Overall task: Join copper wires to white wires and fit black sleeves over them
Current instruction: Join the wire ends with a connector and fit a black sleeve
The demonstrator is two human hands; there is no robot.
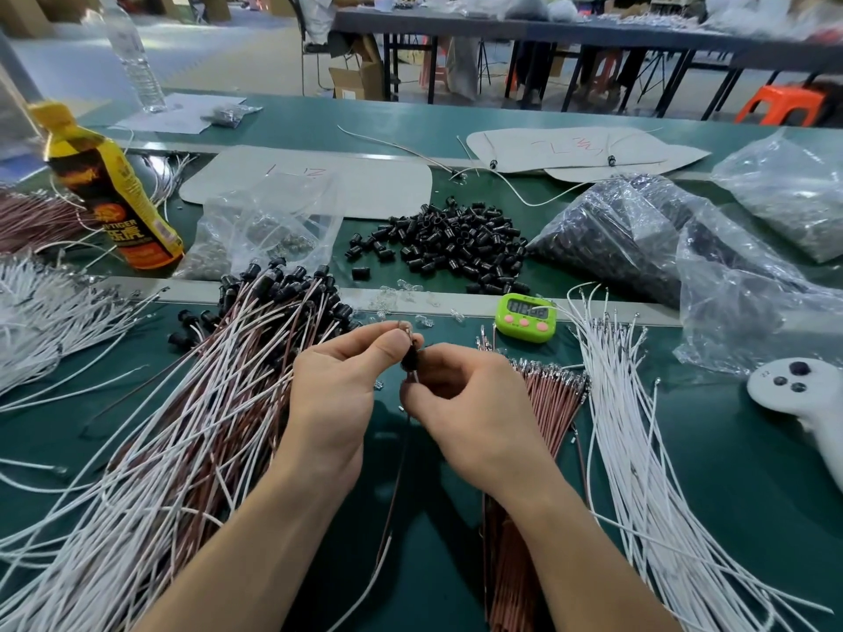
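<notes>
Fingers [393,345] of left hand [330,403], right hand [474,412] pinch wire [414,377] inside black sleeve [410,355] (bottle [114,193] reads TIGER).

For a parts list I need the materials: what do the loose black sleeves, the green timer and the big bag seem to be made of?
The black sleeves look like moulded plastic, slightly glossy, with small highlights on the rims. The green timer seems smooth hard plastic; its pink buttons may be rubber. The big bag is thin clear plastic film, crinkled and shiny.

"TIGER" and, seemingly, "乐虎" on the yellow bottle [114,207]
</notes>
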